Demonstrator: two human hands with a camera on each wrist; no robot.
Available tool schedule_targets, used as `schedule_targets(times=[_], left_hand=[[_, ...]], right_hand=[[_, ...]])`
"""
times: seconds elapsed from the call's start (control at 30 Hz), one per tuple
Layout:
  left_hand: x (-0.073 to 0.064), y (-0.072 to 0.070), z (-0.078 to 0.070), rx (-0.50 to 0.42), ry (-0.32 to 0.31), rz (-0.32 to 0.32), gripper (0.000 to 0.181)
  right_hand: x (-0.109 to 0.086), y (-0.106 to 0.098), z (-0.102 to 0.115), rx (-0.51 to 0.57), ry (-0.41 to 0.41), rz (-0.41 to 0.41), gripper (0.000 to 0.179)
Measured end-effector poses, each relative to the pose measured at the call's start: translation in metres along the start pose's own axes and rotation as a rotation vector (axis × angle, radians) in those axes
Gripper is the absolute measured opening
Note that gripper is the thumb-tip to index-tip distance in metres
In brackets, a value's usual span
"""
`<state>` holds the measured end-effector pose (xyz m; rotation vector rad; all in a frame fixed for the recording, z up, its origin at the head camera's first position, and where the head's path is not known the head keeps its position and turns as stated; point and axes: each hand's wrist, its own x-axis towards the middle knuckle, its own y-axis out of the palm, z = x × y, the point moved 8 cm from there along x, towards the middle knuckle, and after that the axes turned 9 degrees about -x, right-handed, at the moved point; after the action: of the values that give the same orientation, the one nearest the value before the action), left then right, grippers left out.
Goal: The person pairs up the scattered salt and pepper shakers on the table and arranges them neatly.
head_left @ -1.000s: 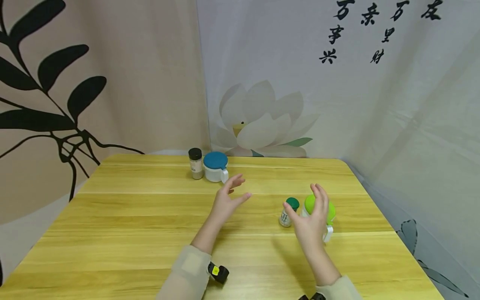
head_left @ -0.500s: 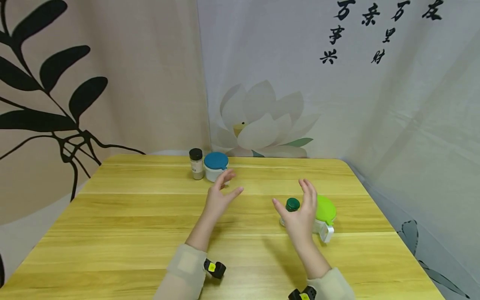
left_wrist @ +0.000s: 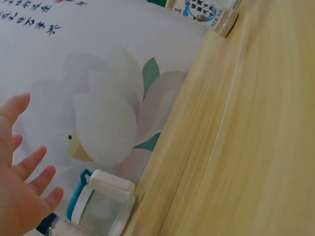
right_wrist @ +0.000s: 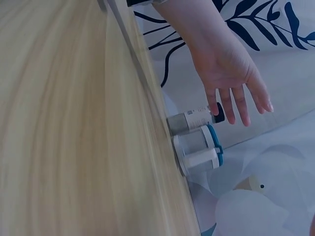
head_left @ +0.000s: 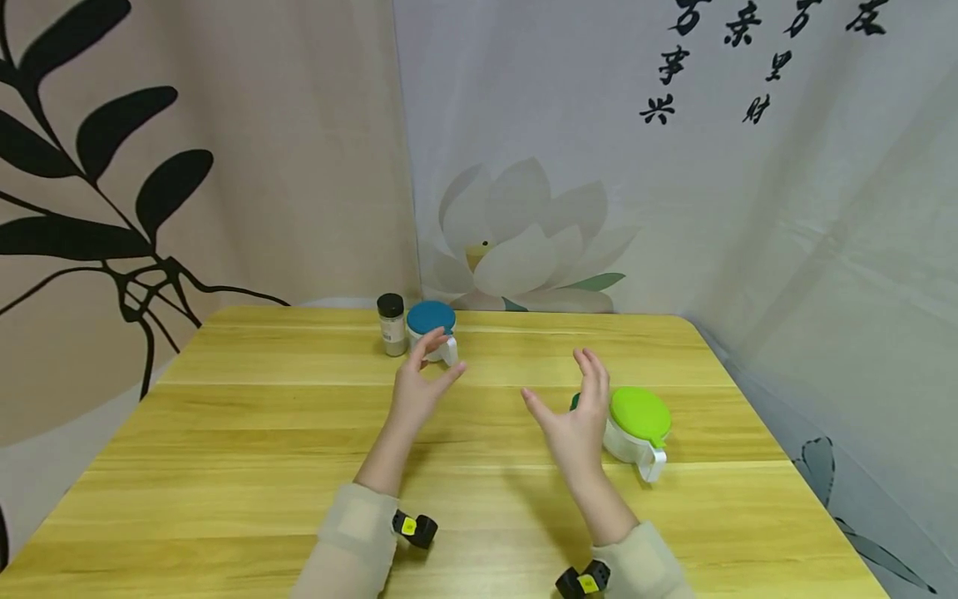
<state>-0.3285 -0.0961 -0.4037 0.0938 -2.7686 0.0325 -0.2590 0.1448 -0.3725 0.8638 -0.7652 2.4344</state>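
Note:
My left hand is held over the table, fingers spread and thumb apart, holding nothing. In the head view its fingertips overlap a clear jar with a blue lid and a white handle. Beside that jar stands a small bottle with a black cap. My right hand hovers to the right, thumb and fingers apart with nothing between them. Behind it, a small green-capped bottle is mostly hidden. The labelled side of that bottle shows in the left wrist view. A jar with a lime-green lid stands right beside the right hand.
The wooden table reaches back to a hanging cloth printed with a lotus and dark characters. A beige curtain with dark leaves hangs at the left. The blue-lidded jar and black-capped bottle stand near the table's back edge.
Both hands have drifted left and slightly farther from the body, still spread. The right hand now covers most of the green-capped bottle and has uncovered the lime-lidded jar. The containers have not moved.

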Motion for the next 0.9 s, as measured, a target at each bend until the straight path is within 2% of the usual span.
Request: schedule_targets(times=[0.3, 0.9], left_hand=[[0.001, -0.019, 0.0, 0.001, 0.02, -0.055, 0.059], [0.002, -0.056, 0.008, 0.064, -0.014, -0.055, 0.061]], right_hand=[[-0.007, 0.018, 0.012, 0.008, 0.02, 0.052, 0.085], [-0.016, 0.058, 0.023, 0.046, 0.057, 0.103, 0.083]])
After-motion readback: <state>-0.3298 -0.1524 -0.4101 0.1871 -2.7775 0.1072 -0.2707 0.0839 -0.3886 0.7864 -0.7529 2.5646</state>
